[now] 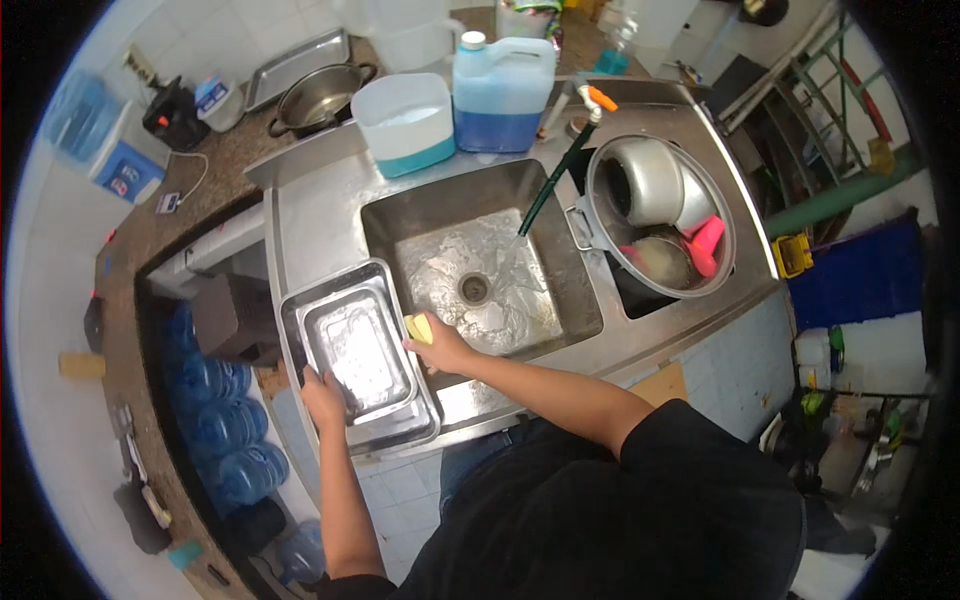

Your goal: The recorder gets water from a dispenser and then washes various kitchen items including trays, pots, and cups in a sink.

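Two rectangular metal trays lie at the left of the sink: a smaller tray [360, 345] rests inside a larger tray [425, 425]. My left hand [322, 398] is closed on the left rim of the smaller tray. In my right hand [443, 348] a yellow sponge [418, 328] is gripped, just beside the trays' right edge and over the near left side of the sink. The steel sink [580, 290] has a drain [475, 289] in its wet bottom. Water seems to run there from a dark green hose [556, 182].
An orange-handled tap [601, 98] feeds the hose. A big pot [728, 262] with cookware and a pink item [706, 246] stands to the right. Behind the sink are a blue-liquid jug [503, 95] and a translucent tub [403, 120]. Water bottles [228, 425] sit below left.
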A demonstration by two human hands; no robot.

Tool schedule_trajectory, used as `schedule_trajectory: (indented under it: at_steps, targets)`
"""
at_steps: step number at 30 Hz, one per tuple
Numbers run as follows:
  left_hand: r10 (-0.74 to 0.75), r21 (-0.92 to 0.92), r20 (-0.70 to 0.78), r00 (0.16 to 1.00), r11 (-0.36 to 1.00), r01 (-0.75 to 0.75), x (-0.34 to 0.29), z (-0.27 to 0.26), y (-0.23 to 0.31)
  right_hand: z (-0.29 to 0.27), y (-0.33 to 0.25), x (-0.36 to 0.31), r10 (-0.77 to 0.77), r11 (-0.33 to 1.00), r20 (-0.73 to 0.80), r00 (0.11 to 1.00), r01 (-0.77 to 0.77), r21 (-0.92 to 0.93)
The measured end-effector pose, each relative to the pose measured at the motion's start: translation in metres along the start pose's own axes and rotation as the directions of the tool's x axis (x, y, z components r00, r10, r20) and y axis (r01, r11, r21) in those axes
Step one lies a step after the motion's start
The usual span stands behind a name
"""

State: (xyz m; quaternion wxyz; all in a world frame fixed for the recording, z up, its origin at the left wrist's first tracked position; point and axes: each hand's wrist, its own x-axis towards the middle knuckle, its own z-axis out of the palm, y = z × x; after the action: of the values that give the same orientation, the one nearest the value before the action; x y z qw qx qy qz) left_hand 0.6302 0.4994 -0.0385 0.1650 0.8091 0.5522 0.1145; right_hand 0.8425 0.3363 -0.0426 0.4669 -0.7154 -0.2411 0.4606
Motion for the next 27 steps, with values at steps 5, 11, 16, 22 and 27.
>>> schedule_trajectory:
  at_steps: [5, 11, 16, 22, 27]
  targets:
    - [0.294, 0.032, -0.257, 0.920, 0.955, -0.296, 0.003, -0.008, 0.016, -0.085, 0.019, -0.017, -0.035, 0.991, -0.266, 0.963, -0.001, -0.134]
    - [0.434, -0.208, -0.305, 0.848, 0.838, -0.504, -0.015, -0.001, 0.140, -0.267, 0.025, -0.102, -0.060, 0.991, -0.698, 0.714, -0.039, -0.125]
    - [0.739, -0.681, 0.149, 0.657, 0.559, -0.473, -0.083, 0.067, 0.311, -0.399, 0.047, -0.172, -0.061, 0.996, -0.913, 0.404, 0.090, -0.027]
    - [0.921, -0.459, 0.143, 0.362, 0.385, -0.800, -0.175, 0.175, 0.547, -0.488, 0.125, -0.204, 0.046, 0.983, -0.945, 0.324, 0.155, 0.101]
    - [0.976, -0.111, 0.215, 0.018, 0.042, -0.993, -0.173, 0.255, 0.604, -0.512, 0.136, -0.225, 0.098, 0.960, -0.896, 0.434, 0.196, 0.200]
